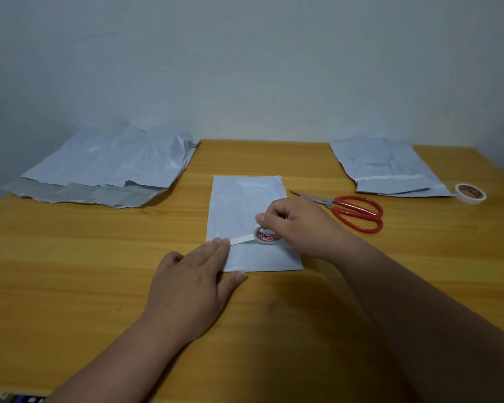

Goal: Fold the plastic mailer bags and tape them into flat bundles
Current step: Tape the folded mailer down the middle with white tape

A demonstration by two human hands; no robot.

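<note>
- At the far left of your table (70, 271), a pile of crumpled mailer bags (108, 167) lies against the wall, grey inner sides showing at its near edge.
- Your left hand (192, 283) lies flat with straight fingers, pressing the loose end of a tape strip (240, 239) onto the left edge of the folded bag (245, 199) in the middle.
- Your right hand (297, 225) grips the tape roll (266, 235) on that bag; its red label is too blurred to read.
- Red-handled scissors (349, 209) lie just right of the bag.
- Further right sit flattened bags (390, 167) and a second tape roll (470, 193), label unreadable.
- The table is yellow wood grain; the wall (245, 68) behind is plain and pale.
</note>
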